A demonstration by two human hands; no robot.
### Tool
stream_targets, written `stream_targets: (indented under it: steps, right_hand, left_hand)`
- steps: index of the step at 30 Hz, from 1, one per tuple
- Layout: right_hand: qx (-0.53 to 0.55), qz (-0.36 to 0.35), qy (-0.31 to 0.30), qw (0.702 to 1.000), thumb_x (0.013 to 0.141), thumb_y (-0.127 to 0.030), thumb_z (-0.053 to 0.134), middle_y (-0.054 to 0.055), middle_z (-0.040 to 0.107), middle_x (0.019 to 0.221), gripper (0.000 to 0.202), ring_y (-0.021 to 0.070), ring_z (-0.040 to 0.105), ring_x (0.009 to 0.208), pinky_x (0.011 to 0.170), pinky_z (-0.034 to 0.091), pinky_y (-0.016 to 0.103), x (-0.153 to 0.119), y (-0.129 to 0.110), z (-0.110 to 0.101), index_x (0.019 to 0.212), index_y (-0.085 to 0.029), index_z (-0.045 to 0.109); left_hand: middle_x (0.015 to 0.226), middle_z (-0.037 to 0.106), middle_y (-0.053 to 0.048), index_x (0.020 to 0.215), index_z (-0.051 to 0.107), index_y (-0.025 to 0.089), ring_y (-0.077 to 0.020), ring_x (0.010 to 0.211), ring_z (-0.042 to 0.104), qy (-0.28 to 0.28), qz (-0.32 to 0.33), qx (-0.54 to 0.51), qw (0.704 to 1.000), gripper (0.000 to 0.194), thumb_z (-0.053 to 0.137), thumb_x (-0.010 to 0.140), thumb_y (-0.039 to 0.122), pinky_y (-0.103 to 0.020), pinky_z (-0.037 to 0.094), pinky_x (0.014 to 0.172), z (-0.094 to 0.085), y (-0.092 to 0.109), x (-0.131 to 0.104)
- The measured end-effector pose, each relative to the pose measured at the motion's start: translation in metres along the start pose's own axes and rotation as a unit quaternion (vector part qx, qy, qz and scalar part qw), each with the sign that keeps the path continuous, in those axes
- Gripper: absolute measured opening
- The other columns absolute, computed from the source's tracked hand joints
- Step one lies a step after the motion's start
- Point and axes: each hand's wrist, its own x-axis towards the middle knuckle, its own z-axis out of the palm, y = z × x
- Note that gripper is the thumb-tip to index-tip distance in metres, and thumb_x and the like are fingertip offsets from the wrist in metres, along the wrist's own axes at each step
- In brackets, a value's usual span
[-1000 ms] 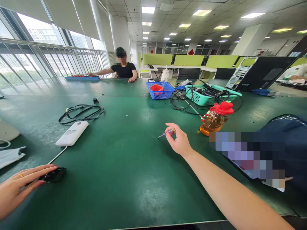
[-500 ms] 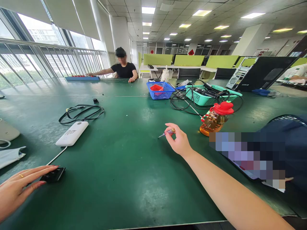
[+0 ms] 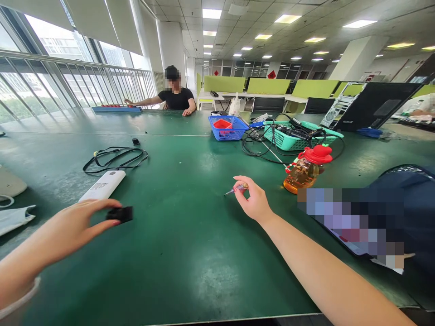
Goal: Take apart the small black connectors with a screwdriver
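The black block [image 3: 123,214] is held above the counter [image 3: 190,253], on the near left, just right of the white box [image 3: 103,184]; the grip of the left hand [image 3: 73,226] is clamped on it, between thumb and fingers. The screwdriver [image 3: 239,188] is pinched in the grip of the right hand [image 3: 252,199], right of centre, its tip pointed left. Beyond the white box a black cord [image 3: 117,159] is coiled. On the far right, the bottle [image 3: 303,172] is placed in front of the green basket [image 3: 287,139], with the blue basket [image 3: 227,132] to its left.
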Motion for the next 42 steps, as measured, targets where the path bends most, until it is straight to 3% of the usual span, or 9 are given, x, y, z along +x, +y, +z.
stream_targets:
  steps: [3, 6, 8, 11, 17, 23, 28, 36, 42]
  right_hand:
    - [-0.004, 0.000, -0.005, 1.000, 0.088, -0.024, 0.051, 0.000, 0.069, 0.082, 0.025, 0.0146, 0.064, 0.065, 0.070, 0.056, 0.029, -0.001, -0.001, -0.001, 0.113, -0.025, 0.055]
    - [-0.003, -0.005, -0.011, 1.000, 0.088, -0.023, 0.051, 0.000, 0.068, 0.082, 0.024, 0.0147, 0.065, 0.066, 0.071, 0.056, 0.030, -0.002, -0.002, -0.002, 0.112, -0.025, 0.055]
    - [-0.003, -0.011, -0.014, 1.000, 0.089, -0.022, 0.051, 0.000, 0.068, 0.081, 0.024, 0.0143, 0.064, 0.066, 0.071, 0.056, 0.030, -0.002, -0.002, -0.004, 0.112, -0.025, 0.056]
    - [-0.008, -0.016, -0.012, 1.000, 0.089, -0.023, 0.051, -0.001, 0.068, 0.080, 0.022, 0.0142, 0.065, 0.067, 0.073, 0.056, 0.030, -0.002, -0.004, -0.005, 0.111, -0.025, 0.056]
    - [-0.020, -0.040, 0.009, 0.999, 0.089, -0.022, 0.052, -0.001, 0.069, 0.080, 0.024, 0.0153, 0.067, 0.072, 0.076, 0.056, 0.032, -0.003, -0.007, -0.005, 0.112, -0.026, 0.057]
    - [-0.023, -0.108, 0.002, 0.994, 0.089, -0.018, 0.054, 0.001, 0.071, 0.087, 0.025, 0.0171, 0.068, 0.080, 0.076, 0.058, 0.034, -0.006, -0.018, -0.003, 0.113, -0.027, 0.056]
    - [-0.013, -0.206, -0.010, 0.978, 0.087, -0.012, 0.057, 0.002, 0.071, 0.089, 0.031, 0.0186, 0.067, 0.085, 0.089, 0.058, 0.041, -0.006, -0.026, -0.001, 0.114, -0.026, 0.057]
    - [0.018, -0.229, -0.048, 0.972, 0.087, -0.012, 0.060, 0.003, 0.073, 0.099, 0.024, 0.0175, 0.069, 0.095, 0.096, 0.058, 0.041, -0.009, -0.024, 0.004, 0.106, -0.025, 0.063]
    - [0.008, -0.229, -0.037, 0.973, 0.087, -0.014, 0.063, 0.004, 0.074, 0.095, 0.014, 0.0167, 0.070, 0.092, 0.094, 0.059, 0.039, -0.008, -0.021, 0.009, 0.097, -0.023, 0.063]
  left_hand:
    - [0.111, 0.072, 0.002, 0.112, 0.066, 0.030, -0.0233, 0.102, 0.065, -0.037, 0.134, -0.056, 0.989, 0.040, 0.055, 0.082, 0.054, -0.034, 0.046, 0.094, 0.000, 0.080, 0.033]
    - [0.105, 0.072, -0.003, 0.112, 0.066, 0.029, -0.0239, 0.098, 0.065, -0.044, 0.217, -0.078, 0.972, 0.033, 0.054, 0.087, 0.047, -0.036, 0.048, 0.090, 0.019, 0.151, 0.061]
    - [0.100, 0.072, -0.006, 0.111, 0.066, 0.026, -0.0254, 0.094, 0.065, -0.047, 0.225, -0.089, 0.969, 0.031, 0.057, 0.087, 0.044, -0.037, 0.049, 0.086, 0.037, 0.182, 0.076]
    - [0.102, 0.072, -0.009, 0.114, 0.066, 0.024, -0.0279, 0.095, 0.065, -0.047, 0.212, -0.098, 0.971, 0.032, 0.056, 0.088, 0.040, -0.040, 0.049, 0.086, 0.061, 0.206, 0.095]
    - [0.104, 0.072, -0.011, 0.113, 0.067, 0.022, -0.0283, 0.097, 0.064, -0.040, 0.172, -0.123, 0.977, 0.031, 0.055, 0.088, 0.037, -0.041, 0.049, 0.088, 0.088, 0.201, 0.113]
    - [0.111, 0.071, -0.006, 0.113, 0.067, 0.024, -0.0261, 0.109, 0.059, -0.062, 0.185, -0.227, 0.954, 0.034, 0.064, 0.082, 0.036, -0.041, 0.047, 0.098, 0.106, 0.188, 0.122]
    - [0.116, 0.070, -0.004, 0.114, 0.066, 0.025, -0.0263, 0.113, 0.059, -0.069, 0.165, -0.254, 0.951, 0.038, 0.069, 0.078, 0.035, -0.040, 0.047, 0.100, 0.108, 0.187, 0.125]
    - [0.116, 0.071, -0.004, 0.115, 0.067, 0.026, -0.0264, 0.114, 0.058, -0.057, 0.183, -0.251, 0.949, 0.039, 0.070, 0.077, 0.036, -0.041, 0.046, 0.102, 0.111, 0.186, 0.125]
    - [0.112, 0.072, -0.003, 0.111, 0.069, 0.026, -0.0260, 0.112, 0.058, -0.057, 0.206, -0.244, 0.946, 0.034, 0.069, 0.078, 0.035, -0.042, 0.045, 0.102, 0.109, 0.189, 0.124]
